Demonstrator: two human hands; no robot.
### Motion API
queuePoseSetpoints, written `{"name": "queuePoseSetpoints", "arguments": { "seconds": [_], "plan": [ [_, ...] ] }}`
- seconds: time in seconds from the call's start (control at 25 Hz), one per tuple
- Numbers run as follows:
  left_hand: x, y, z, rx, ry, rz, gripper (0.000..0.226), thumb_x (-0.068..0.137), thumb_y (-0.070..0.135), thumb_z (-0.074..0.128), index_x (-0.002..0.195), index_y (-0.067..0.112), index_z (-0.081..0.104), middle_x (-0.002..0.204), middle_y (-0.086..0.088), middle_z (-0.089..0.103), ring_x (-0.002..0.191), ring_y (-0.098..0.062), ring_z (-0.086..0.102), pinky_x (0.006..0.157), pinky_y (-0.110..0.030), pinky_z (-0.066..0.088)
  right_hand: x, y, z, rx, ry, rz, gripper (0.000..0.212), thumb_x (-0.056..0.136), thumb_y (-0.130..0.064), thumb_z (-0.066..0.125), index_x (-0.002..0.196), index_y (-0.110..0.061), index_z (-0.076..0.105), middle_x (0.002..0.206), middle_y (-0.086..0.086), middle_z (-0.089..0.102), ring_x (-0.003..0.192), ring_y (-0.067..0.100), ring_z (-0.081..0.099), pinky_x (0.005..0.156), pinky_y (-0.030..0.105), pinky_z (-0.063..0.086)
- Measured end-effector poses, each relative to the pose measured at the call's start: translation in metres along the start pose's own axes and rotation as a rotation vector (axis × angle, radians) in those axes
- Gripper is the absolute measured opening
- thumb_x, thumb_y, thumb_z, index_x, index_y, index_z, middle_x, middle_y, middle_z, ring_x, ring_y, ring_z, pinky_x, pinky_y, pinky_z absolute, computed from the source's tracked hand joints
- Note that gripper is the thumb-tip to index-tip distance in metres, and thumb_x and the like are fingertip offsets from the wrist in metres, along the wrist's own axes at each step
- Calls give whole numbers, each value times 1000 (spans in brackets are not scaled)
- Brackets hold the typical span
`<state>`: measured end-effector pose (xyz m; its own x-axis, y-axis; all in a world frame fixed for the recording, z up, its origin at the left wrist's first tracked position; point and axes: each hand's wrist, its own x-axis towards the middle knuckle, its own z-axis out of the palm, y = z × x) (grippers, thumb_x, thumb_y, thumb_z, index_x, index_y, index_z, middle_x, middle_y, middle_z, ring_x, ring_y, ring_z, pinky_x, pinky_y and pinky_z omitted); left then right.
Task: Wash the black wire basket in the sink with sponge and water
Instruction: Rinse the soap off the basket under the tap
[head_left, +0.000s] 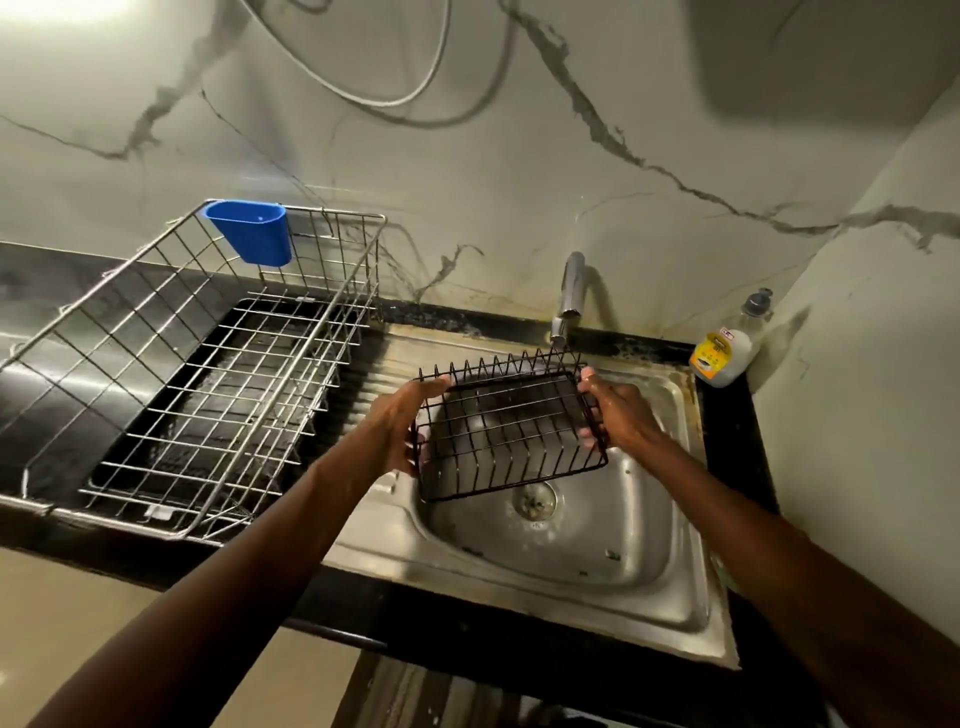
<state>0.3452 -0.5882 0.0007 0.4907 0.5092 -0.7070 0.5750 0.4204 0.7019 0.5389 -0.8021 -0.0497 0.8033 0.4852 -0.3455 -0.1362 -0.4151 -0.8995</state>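
1. My left grip (400, 431) holds the left end of the black wire basket (509, 436), fingers curled round its wires.
2. My right grip (621, 415) holds the right end, thumb on the top wire.
3. The basket hangs tilted over the sink (597, 561), above the drain (534, 500), with its far edge just under the tap (569, 296) (I cannot tell if water runs).
4. On the left, a steel dish rack (208, 364) sits on the bench (748, 457), with a blue cup (252, 231) hooked on its back rim.
5. A soap bottle (724, 353) stands by the sink's back right corner.
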Motion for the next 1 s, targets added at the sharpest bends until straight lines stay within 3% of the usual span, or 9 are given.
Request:
{"name": "queuePoseSetpoints", "arguments": {
  "seconds": [0.16, 0.24, 0.32, 0.4, 0.44, 0.56, 0.68, 0.84, 1.0],
  "plan": [
    [-44, 10, -18, -36, -92, 2, 68, 88, 52, 66, 142, 16, 43, 125, -23, 51, 107, -39, 55, 65, -48, 50, 8, -61, 0, -97, -68, -26, 47, 97, -58, 55, 107, -14, 69, 91, 15, 64, 64, 30, 70, 60, 42, 62],
    [-68, 16, -30, -65, -116, 44, 54, 93, 50, 61, 134, 18, 46, 113, -21, 54, 98, -37, 59, 65, -48, 51, 7, -90, 8, -140, -42, -36, 48, 95, -60, 57, 104, -14, 70, 98, 17, 67, 70, 32, 73, 66, 48, 63],
    [-82, 17, -49, -84, -136, 66, 48, 93, 50, 60, 127, 20, 45, 104, -19, 53, 89, -36, 58, 72, -51, 53, 4, -112, 17, -173, -57, -104, 64, 91, -66, 60, 121, -10, 63, 108, 18, 67, 65, 21, 70, 60, 39, 60],
    [-91, 16, -67, -119, -139, 53, 61, 89, 53, 65, 133, 13, 48, 115, -21, 53, 100, -39, 56, 82, -59, 53, -5, -131, 30, -178, -86, -167, 81, 87, -69, 63, 143, -15, 40, 130, 19, 60, 69, 12, 59, 58, 38, 57],
    [-97, 15, -75, -124, -148, 42, 61, 89, 53, 65, 130, 9, 54, 117, -21, 56, 102, -39, 57, 80, -58, 53, -15, -140, 37, -144, -109, -178, 75, 91, -63, 64, 139, -11, 39, 130, 19, 59, 71, 15, 59, 61, 45, 59],
    [-123, 14, -99, -195, -177, 44, 40, 95, 47, 59, 100, 7, 66, 86, -18, 68, 90, -35, 60, 80, -54, 52, -39, -168, 62, -110, -157, -161, 49, 93, -54, 65, 108, -7, 69, 106, 16, 68, 74, 30, 69, 75, 61, 60],
    [-138, 20, -129, -250, -144, 84, 38, 92, 45, 66, 104, 10, 59, 107, -24, 58, 105, -44, 59, 95, -65, 47, -47, -202, 86, -119, -214, -224, 53, 94, -52, 65, 113, -3, 73, 100, 15, 69, 60, 19, 71, 57, 42, 61],
    [-148, 28, -167, -306, -89, 132, 47, 84, 46, 74, 112, 16, 50, 127, -31, 47, 114, -51, 52, 88, -68, 50, -38, -242, 129, -145, -284, -256, 59, 87, -58, 71, 113, -6, 71, 100, 20, 67, 73, 40, 69, 81, 70, 54],
    [-141, 30, -208, -417, 56, 149, 65, 82, 47, 75, 132, 24, 41, 125, -31, 45, 109, -50, 54, 83, -64, 55, -14, -276, 195, -199, -417, -286, 58, 85, -59, 72, 112, -8, 73, 100, 19, 66, 74, 41, 68, 85, 70, 52]
  ]
}}
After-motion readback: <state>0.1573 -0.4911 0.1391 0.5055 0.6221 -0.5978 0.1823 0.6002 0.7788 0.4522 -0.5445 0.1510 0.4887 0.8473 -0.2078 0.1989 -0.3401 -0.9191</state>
